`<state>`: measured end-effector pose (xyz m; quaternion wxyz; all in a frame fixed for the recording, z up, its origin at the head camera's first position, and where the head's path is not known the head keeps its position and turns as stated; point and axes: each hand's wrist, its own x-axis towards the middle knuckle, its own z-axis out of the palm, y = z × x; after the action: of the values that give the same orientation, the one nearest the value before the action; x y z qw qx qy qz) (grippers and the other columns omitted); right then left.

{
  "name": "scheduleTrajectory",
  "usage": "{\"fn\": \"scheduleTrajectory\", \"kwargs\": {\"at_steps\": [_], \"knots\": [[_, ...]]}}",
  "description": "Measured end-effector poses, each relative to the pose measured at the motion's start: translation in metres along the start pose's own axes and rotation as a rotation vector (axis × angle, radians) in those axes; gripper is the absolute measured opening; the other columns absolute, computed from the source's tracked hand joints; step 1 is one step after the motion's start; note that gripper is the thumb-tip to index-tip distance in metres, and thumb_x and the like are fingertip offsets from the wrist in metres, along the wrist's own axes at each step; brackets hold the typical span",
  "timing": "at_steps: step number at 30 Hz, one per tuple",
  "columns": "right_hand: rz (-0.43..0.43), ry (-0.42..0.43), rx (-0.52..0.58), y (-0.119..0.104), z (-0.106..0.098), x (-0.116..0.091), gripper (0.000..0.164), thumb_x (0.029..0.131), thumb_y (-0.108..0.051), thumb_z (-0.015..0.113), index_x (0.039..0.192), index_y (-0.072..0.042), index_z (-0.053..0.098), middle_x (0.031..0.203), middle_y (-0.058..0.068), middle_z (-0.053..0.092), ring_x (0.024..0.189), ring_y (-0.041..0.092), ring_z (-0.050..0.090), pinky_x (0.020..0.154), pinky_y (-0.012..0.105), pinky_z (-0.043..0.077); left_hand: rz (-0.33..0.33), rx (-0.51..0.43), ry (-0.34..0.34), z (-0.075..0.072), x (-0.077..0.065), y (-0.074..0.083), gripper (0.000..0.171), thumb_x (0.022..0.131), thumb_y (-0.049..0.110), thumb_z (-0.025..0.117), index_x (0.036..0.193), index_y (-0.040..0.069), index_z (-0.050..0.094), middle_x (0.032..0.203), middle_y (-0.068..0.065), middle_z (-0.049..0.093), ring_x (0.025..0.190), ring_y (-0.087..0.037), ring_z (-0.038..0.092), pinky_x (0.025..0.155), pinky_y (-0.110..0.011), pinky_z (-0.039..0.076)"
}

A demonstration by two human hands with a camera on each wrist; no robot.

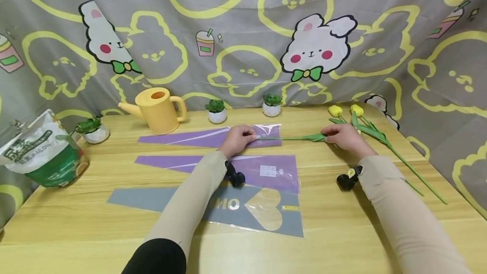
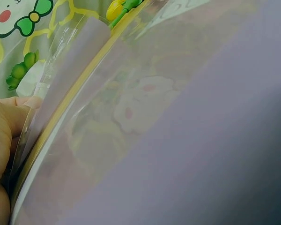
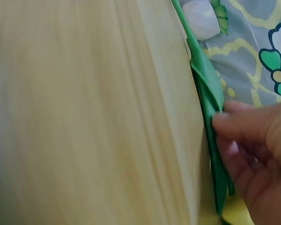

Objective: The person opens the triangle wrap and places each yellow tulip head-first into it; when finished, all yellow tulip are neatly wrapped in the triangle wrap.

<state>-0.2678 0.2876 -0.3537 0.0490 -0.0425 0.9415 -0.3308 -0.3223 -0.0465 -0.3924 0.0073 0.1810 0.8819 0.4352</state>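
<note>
My left hand [image 1: 239,139] lies over the far purple flower sleeve [image 1: 186,137], its thumb and fingers pinching the clear plastic near the wide end. In the left wrist view, that hand [image 2: 7,145] grips the edge of the clear plastic [image 2: 33,119]. To the right, my right hand [image 1: 345,138] pinches a tulip by its green leaves [image 1: 314,137]. Its stem [image 1: 291,138] points left and overlaps the sleeve's wide end, reaching close to the left fingertips. The right wrist view shows thumb and fingers [image 3: 253,140] on the leaf [image 3: 208,86], with a yellow bloom [image 3: 238,211] below.
Nearer me lie a second purple sleeve [image 1: 243,166] and a grey sleeve with a heart window [image 1: 152,198]. More yellow tulips [image 1: 392,149] lie at right. A yellow watering can [image 1: 157,111], small potted succulents [image 1: 217,113] and a green-white bag [image 1: 53,168] stand around the back and left.
</note>
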Motion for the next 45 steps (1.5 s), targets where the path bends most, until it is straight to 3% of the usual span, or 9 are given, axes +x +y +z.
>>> {"fn": "scheduleTrajectory", "kwargs": {"at_steps": [7,10,16,21,31,39,45], "knots": [[-0.047,0.029,-0.236,-0.016,0.004,0.006,0.024,0.086,0.002,0.055,0.109,0.005,0.063,0.107,0.024,0.062,0.103,0.041,0.053,0.089,0.051,0.041,0.001,-0.038,-0.003,-0.002,0.0,0.001,0.008,0.085,0.016,0.068,0.08,0.01,0.068,0.088,-0.002,0.064,0.08,-0.016,0.053,0.078,-0.03,0.043],[-0.046,0.028,-0.26,-0.018,0.005,0.007,0.021,0.086,0.004,0.056,0.105,0.005,0.063,0.104,0.024,0.062,0.1,0.04,0.055,0.086,0.05,0.042,-0.008,-0.062,0.005,-0.002,0.0,0.001,0.006,0.084,0.015,0.069,0.08,0.01,0.069,0.088,-0.001,0.065,0.082,-0.016,0.055,0.08,-0.031,0.043],[-0.068,0.038,-0.253,-0.015,0.005,0.007,0.017,0.087,0.003,0.055,0.101,0.004,0.063,0.1,0.022,0.063,0.097,0.038,0.056,0.085,0.05,0.043,-0.005,-0.081,0.005,-0.001,-0.002,0.002,0.006,0.083,0.014,0.07,0.081,0.008,0.07,0.089,-0.003,0.067,0.09,-0.016,0.058,0.087,-0.032,0.044],[-0.084,0.06,-0.225,-0.014,0.006,0.007,0.015,0.09,0.0,0.053,0.102,0.002,0.062,0.102,0.022,0.062,0.098,0.037,0.055,0.084,0.05,0.042,0.006,-0.084,0.012,-0.001,-0.003,0.003,0.005,0.083,0.014,0.069,0.081,0.009,0.07,0.092,-0.003,0.066,0.089,-0.016,0.057,0.085,-0.032,0.045],[-0.2,0.024,-0.2,-0.023,0.018,0.012,0.014,0.093,0.001,0.045,0.102,0.005,0.054,0.102,0.024,0.058,0.098,0.037,0.053,0.085,0.05,0.041,-0.018,-0.09,0.017,0.0,-0.003,0.002,0.006,0.083,0.018,0.069,0.082,0.012,0.071,0.093,-0.001,0.067,0.088,-0.016,0.057,0.085,-0.031,0.044],[-0.216,0.025,-0.134,-0.03,0.024,0.017,0.013,0.092,-0.002,0.05,0.102,0.004,0.057,0.1,0.022,0.059,0.096,0.034,0.053,0.085,0.049,0.04,0.006,-0.088,0.052,0.0,-0.004,0.001,0.007,0.084,0.017,0.069,0.084,0.011,0.072,0.087,-0.001,0.068,0.077,-0.015,0.056,0.075,-0.028,0.044],[-0.211,0.029,-0.112,-0.038,0.029,0.022,0.014,0.091,-0.003,0.052,0.101,0.002,0.061,0.097,0.018,0.062,0.092,0.031,0.054,0.084,0.045,0.041,0.07,-0.004,0.076,0.001,-0.005,0.0,0.007,0.084,0.018,0.068,0.085,0.012,0.072,0.09,-0.001,0.069,0.082,-0.015,0.06,0.078,-0.031,0.047]]}}
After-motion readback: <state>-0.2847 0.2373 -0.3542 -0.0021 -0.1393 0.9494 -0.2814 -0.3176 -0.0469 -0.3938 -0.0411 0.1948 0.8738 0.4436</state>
